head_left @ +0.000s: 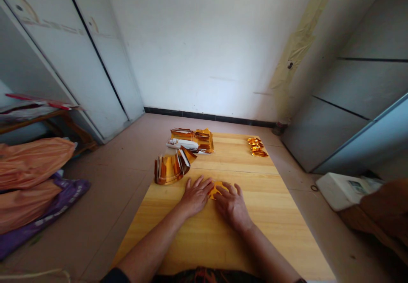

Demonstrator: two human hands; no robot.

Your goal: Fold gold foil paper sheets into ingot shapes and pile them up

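Observation:
A small sheet of gold foil paper (218, 188) lies flat on the wooden table (197, 249), between my two hands. My left hand (196, 196) rests palm down with its fingers spread, the fingertips at the sheet's left edge. Over its right part lies my right hand (232, 205), fingers apart and pressing on the paper. Part of the sheet is hidden under the fingers. Beyond my left hand stands a curved stack of gold foil sheets (168, 168).
Another pile of gold and white foil sheets (191, 140) sits at the table's far left. Several folded gold foil pieces (256, 147) are at the far right corner. A white container (338, 191) stands on the right, orange and purple bags (38, 189) on the left.

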